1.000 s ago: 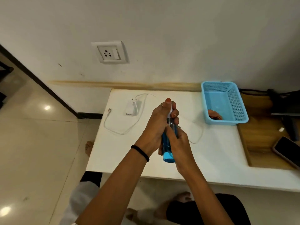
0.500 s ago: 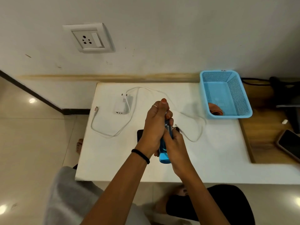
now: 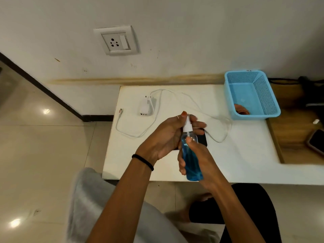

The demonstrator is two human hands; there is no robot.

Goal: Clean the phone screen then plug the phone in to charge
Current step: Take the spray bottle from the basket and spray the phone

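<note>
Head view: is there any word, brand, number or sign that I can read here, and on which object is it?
None can be read.
Blue basket: small dark mark on the back rim, too small to read.
Spray bottle: no label visible.
Charger and wall socket: no readable print.

White wall [image 3: 192, 32], glossy beige tile floor [image 3: 35, 163], white table [image 3: 245, 163], wooden desk [image 3: 294, 137]

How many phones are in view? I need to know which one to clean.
2: one phone on the white table, mostly hidden behind the hands and spray bottle; another phone on the wooden surface at right.
</note>
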